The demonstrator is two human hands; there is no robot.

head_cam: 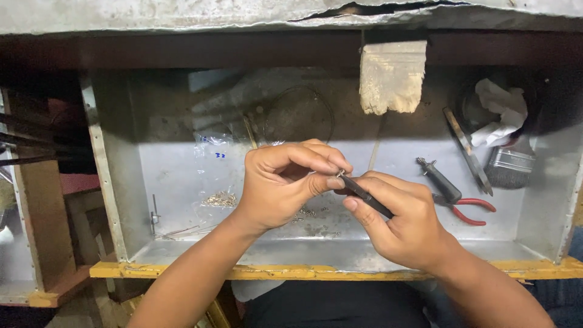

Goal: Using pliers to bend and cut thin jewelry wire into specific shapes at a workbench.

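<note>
Tiny metal piece [340, 173], seemingly ring, pinched by left hand [285, 185]; right hand [401, 225] grips dark tool [366, 195]

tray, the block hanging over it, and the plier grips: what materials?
Shallow grey tray: looks like sheet metal, dull brushed finish, soft reflections, folded walls. Pale rectangular block: probably raw wood, visible grain, chewed lower edge. Red plier handles: likely glossy plastic or rubber sleeves over metal; can't tell which.

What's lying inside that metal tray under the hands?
In the metal tray: a clear bag of small silver bits, red-handled pliers, a brush, a flat file, and loose links. The hands cover the middle.
</note>
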